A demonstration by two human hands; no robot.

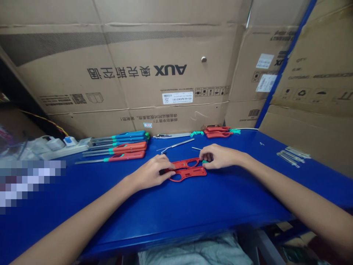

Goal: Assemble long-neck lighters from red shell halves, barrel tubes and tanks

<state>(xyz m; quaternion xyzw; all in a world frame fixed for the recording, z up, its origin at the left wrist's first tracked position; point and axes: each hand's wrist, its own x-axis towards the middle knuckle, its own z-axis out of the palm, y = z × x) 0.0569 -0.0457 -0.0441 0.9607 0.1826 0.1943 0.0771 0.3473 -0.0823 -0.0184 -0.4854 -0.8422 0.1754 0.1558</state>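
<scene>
Two red plastic lighter-handle halves lie side by side on the blue table, the upper half (180, 164) farther from me and the lower half (191, 172) nearer. My left hand (154, 170) is closed at their left end, thumb and fingers on the red plastic; a dark spot shows between its fingers, too shadowed to name. At the right end, my right hand (216, 156) has its fingers curled in a pinch around a small green plastic piece (204, 161), partly hidden by the fingertips. Just behind lie a thin metal tube (183, 142) and thin wire.
Finished-looking long lighters with blue handles (129, 136) and red handles (128, 156) are stacked at left, beside a white power strip (66, 147). More red handles (217, 131) and green pieces (197, 133) sit behind. Several clear strips (293, 156) lie right. Cardboard (138, 48) walls the back.
</scene>
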